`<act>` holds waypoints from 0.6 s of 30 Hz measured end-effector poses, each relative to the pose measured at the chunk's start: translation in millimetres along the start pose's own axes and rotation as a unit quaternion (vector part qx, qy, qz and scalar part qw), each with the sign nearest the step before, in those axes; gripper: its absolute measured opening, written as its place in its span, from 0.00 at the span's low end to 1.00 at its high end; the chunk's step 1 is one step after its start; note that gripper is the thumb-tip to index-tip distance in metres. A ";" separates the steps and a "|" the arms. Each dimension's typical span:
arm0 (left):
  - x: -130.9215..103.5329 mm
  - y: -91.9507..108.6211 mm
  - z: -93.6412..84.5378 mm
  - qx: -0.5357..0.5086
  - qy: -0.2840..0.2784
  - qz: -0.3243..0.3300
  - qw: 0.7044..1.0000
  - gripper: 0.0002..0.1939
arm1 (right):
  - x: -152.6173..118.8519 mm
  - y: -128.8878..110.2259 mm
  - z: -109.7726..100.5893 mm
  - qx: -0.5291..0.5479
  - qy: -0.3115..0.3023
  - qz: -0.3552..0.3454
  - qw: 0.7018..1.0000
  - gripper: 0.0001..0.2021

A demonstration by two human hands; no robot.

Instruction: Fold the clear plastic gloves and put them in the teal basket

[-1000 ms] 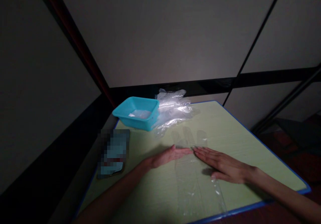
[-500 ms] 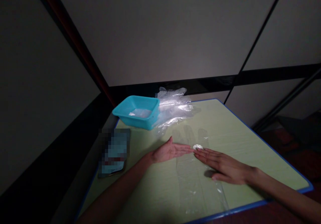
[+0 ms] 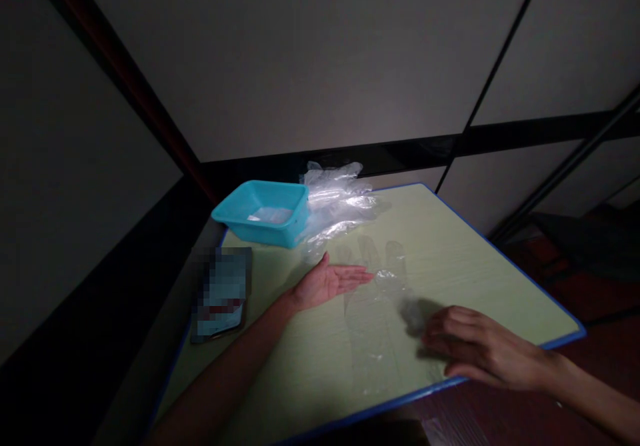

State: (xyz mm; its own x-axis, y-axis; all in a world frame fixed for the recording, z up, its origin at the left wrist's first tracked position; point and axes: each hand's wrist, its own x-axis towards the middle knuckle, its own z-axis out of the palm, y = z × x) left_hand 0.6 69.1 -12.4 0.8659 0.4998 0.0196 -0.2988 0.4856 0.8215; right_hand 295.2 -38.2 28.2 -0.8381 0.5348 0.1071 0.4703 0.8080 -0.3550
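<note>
A clear disposable plastic glove (image 3: 374, 339) lies flat on the pale green table (image 3: 465, 259), its fingers pointing to the far side. My left hand (image 3: 333, 282) rests on its side, fingers stretched straight and thumb up, with the fingertips over the glove's upper part. My right hand (image 3: 475, 346) is raised a little over the table near its front right edge. Its fingers are loosely bent, with the thumb apart, and I see nothing between them. A heap of clear plastic gloves (image 3: 337, 203) lies at the back of the table.
A turquoise plastic basket (image 3: 270, 233) with some clear plastic inside stands at the back left, touching the heap. A phone-like flat object (image 3: 223, 296), partly blurred out, lies at the left edge. Blue trim (image 3: 540, 299) borders the table. Behind it stand grey panels (image 3: 320, 66).
My right hand has lifted away from the glove and moved right and nearer to me, its fingers bending. My left hand stays stretched out on the glove. The view has shifted slightly.
</note>
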 end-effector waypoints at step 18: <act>-2.8 -1.4 0.2 -0.001 -0.050 -0.029 0.998 0.39 | -12.1 -18.6 24.2 -0.027 0.024 -0.083 0.996 0.25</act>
State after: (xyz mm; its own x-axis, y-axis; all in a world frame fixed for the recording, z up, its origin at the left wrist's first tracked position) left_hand -1.3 66.9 -13.5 0.9177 0.3962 0.0288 -0.2471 0.5126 0.8223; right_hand 289.9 -65.7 11.1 -0.8923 0.4029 0.2039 0.3418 0.8977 -0.2781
